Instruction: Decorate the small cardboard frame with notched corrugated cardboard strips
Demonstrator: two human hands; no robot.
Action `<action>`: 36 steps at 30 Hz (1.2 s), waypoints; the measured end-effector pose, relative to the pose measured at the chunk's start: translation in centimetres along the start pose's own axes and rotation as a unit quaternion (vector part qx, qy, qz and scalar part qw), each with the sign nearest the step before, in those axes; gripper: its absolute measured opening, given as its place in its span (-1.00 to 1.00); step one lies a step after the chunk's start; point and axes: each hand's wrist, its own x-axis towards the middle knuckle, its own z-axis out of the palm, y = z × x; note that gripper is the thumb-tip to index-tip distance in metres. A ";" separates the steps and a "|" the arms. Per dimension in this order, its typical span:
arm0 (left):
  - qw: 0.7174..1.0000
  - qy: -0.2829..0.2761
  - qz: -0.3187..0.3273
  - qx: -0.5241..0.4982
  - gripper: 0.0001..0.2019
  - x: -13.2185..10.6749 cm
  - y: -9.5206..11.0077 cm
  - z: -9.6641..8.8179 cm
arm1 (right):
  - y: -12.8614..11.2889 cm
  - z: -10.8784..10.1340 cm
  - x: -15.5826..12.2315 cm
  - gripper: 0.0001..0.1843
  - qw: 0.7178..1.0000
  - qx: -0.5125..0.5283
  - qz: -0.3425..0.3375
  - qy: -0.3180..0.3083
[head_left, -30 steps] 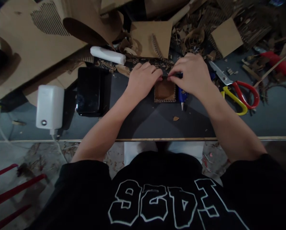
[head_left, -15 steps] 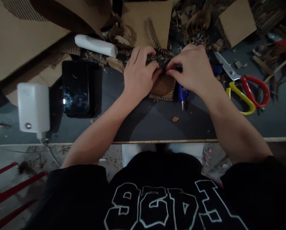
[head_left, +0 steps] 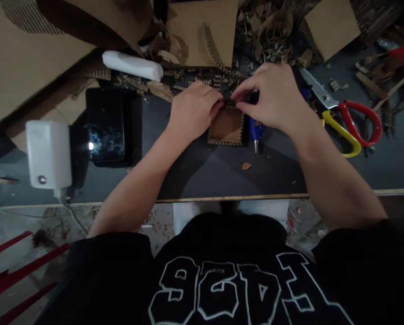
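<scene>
A small open cardboard box (head_left: 225, 143) with low corrugated walls lies on the dark table in front of me. At its far side, a short corrugated cardboard strip (head_left: 230, 103) spans the space between my fingertips. My left hand (head_left: 193, 110) pinches the strip's left end, fingers curled. From the other side, my right hand (head_left: 272, 97) holds the right end between thumb and fingers. Whether the strip touches the box wall I cannot tell. A blue tool with a metal nozzle, resembling a glue gun (head_left: 256, 130), lies right of the box, partly hidden under my right hand.
Scissors (head_left: 344, 113) with red and yellow handles lie at the right. A black glossy device (head_left: 106, 125), a white charger-like block (head_left: 48, 153) with a cable and a white bar (head_left: 132, 65) are at the left. Cardboard sheets (head_left: 202, 31) and scraps crowd the back.
My left hand has lowered and its fingers have curled in more. My fingertips have spread slightly apart, so the strip shows between them. More of the box is visible.
</scene>
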 end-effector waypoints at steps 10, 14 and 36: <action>0.997 -0.031 -0.028 0.064 -0.79 -0.2 0.6 -0.5 | 1.5 1.5 0.2 -0.82 0.985 0.078 -0.073 0.136; 0.997 -0.020 -0.032 0.074 -0.76 -0.5 0.2 0.1 | 1.2 2.5 0.2 -0.91 0.982 0.107 -0.085 0.133; 0.989 0.112 0.032 0.092 -0.76 0.0 -4.1 0.2 | 3.1 1.9 2.2 -0.79 0.978 -0.010 0.000 0.208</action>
